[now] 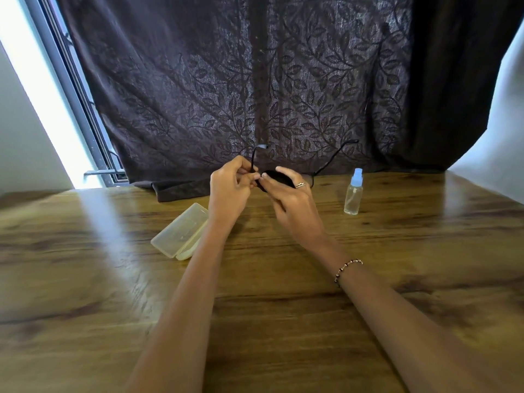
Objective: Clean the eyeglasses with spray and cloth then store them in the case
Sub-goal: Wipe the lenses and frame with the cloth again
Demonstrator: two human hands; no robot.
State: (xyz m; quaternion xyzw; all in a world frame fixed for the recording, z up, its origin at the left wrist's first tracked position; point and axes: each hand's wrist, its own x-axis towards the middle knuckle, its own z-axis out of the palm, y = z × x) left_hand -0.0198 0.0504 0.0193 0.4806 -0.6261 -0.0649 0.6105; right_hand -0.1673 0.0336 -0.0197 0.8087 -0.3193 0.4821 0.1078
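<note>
Dark leaf-patterned curtain point(226, 95) hung behind the wooden counter point(85, 279). Above its far side, the left hand point(229, 191) pinched the eyeglasses point(331, 161) while the right hand point(289, 199) gripped a black cloth point(276, 175) around one lens. Left lay the translucent case point(181, 231); right stood the spray bottle point(353, 197).

Strong daylight enters through the tall window strip point(31, 89) at the upper left, blown out to white, and lays a pale streak of glare across the glossy brown wooden table point(93, 222). The dark leaf-patterned fabric curtain point(198, 95) stays dim. Soft shadows lie under the left hand point(229, 188) and right hand point(292, 202). Wood grain smears with blur toward the edges — there the wide lens bends straight lines.
</note>
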